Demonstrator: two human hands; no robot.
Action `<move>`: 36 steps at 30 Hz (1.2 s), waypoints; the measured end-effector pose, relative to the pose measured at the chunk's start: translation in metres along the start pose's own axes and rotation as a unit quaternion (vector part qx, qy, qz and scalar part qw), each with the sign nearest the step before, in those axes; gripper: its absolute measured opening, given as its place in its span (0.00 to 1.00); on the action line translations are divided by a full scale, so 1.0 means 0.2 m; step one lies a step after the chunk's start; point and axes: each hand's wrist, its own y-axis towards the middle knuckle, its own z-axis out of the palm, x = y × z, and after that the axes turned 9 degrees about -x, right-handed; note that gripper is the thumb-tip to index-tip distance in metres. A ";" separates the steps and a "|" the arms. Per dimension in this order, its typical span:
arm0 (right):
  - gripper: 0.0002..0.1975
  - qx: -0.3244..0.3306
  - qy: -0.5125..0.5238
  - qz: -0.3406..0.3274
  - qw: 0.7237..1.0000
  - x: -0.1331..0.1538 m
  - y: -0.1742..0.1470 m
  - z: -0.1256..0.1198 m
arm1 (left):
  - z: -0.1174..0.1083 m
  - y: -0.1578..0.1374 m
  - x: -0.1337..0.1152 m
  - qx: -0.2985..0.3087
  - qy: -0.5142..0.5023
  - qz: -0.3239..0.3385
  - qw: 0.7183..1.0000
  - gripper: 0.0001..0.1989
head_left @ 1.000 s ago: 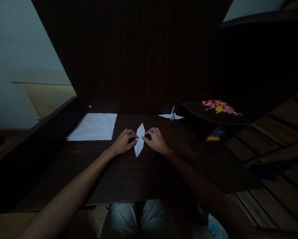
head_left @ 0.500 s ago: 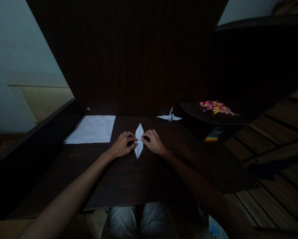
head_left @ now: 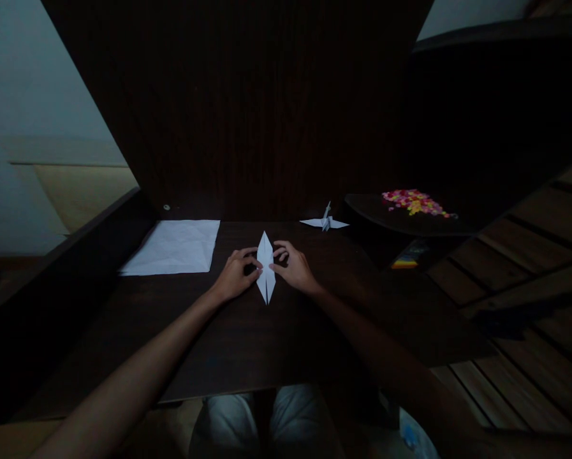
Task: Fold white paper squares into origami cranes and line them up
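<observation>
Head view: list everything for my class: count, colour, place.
Flat wooden desk: 1, dark brown, centre
Upright wooden panel: 1, dark brown, behind desk
Folded diamond-shaped paper: 1, white, desk middle
Folded paper bird: 1, white, desk back, right
Flat paper sheets: count unclear, white, desk left
Curved shelf: 1, dark, right
Small piled pieces: many, pink, red, yellow, on shelf
Striped item: 1, yellow and orange, below shelf
Wall: 1, pale, left
Wooden slats: several, brown, right
Unclear object: 1, bluish, bottom right
Trousered legs: 2, grey, below desk
Forearms: 2, bare, reaching over desk
Left hand and right hand: 2, bare, touching folded paper
</observation>
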 end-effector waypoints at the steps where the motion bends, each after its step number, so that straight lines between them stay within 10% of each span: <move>1: 0.30 -0.001 0.013 0.008 1.000 -0.01 0.01 0.01 | 0.00 0.00 0.00 -0.003 -0.006 -0.005 1.000 0.04; 16: 0.23 0.045 0.017 0.041 0.998 -0.04 0.04 0.01 | 0.04 0.03 0.03 -0.051 -0.138 -0.124 0.981 0.35; 22: 0.09 0.044 -0.024 0.003 0.999 0.00 0.03 0.00 | 0.05 0.03 0.06 -0.065 -0.168 -0.125 0.976 0.33; 29: 0.07 0.060 -0.069 -0.072 0.993 0.00 0.02 0.00 | 0.01 0.03 0.03 -0.033 -0.084 -0.055 0.994 0.07; 36: 0.13 0.087 -0.122 -0.123 0.981 -0.02 0.01 -0.02 | -0.01 0.03 0.03 -0.001 -0.020 0.019 1.000 0.12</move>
